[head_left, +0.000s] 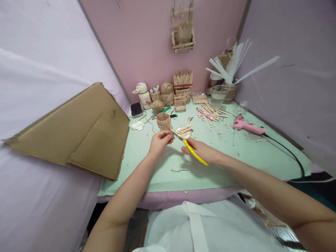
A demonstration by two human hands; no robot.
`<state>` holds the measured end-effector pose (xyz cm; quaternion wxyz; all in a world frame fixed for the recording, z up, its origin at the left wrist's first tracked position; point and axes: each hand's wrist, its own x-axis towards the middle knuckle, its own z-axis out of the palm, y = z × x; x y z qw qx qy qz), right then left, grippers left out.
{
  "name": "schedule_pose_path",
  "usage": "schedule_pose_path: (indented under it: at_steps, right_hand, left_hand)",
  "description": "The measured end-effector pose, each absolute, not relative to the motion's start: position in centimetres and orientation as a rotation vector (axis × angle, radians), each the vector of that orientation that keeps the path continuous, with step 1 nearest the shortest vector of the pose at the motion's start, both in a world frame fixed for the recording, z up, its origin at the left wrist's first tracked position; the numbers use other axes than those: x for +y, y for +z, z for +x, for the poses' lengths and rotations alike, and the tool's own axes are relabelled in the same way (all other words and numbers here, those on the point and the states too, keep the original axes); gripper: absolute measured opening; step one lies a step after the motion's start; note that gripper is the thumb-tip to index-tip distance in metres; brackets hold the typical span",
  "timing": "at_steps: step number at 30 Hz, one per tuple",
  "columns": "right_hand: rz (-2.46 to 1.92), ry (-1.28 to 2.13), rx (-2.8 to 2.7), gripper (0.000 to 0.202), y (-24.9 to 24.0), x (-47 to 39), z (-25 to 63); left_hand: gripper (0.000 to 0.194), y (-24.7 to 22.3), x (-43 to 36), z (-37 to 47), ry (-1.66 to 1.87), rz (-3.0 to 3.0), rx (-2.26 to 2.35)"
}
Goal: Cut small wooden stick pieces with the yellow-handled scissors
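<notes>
My right hand (198, 150) grips a pair of scissors (193, 152) by its yellow handles. The metal blades point away to the upper left and reach the fingertips of my left hand (160, 141). That hand is closed in a pinch, and whatever it holds is too small to make out. Just beyond it stands a small round cup made of wooden stick pieces (163, 120). To the right of the blades, a white dish (179, 133) bears cut stick pieces. On the green table cover (157, 178), a short piece of twine (180, 170) lies in front of my hands.
A pink glue gun (248, 126) with a black cord lies at the right. Behind are loose wooden sticks (214, 113), a clear plastic cup (218, 98), a twine ball (157, 106) and a white bottle (143, 95). Cardboard (78, 136) leans at the left.
</notes>
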<state>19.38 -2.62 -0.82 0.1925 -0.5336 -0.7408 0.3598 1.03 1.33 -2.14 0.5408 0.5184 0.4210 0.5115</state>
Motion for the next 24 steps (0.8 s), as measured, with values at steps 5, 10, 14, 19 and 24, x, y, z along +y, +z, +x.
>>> schedule_pose_path:
  at_steps: [5,10,14,19,24]
  right_hand:
    - [-1.535,1.256,-2.077,0.039,0.9,-3.6,20.2]
    - [-1.462,1.503,-2.019,0.044,1.8,-4.4,21.1]
    - [-1.503,1.666,-1.911,0.047,2.2,-4.8,21.3]
    - [-1.532,1.837,-1.725,0.049,1.7,-4.5,21.6]
    - [-1.593,1.918,-1.65,0.056,1.3,-4.0,22.2]
  left_hand:
    - [0.022,-1.6,0.8,1.5,1.13,1.249,1.041]
    - [0.026,-1.0,0.5,2.3,1.026,1.209,1.042]
    - [0.029,-1.0,0.7,2.9,0.935,1.144,1.053]
    - [0.029,-1.3,1.1,3.3,0.86,1.049,1.067]
    - [0.022,-1.7,1.7,3.4,0.793,0.985,1.045]
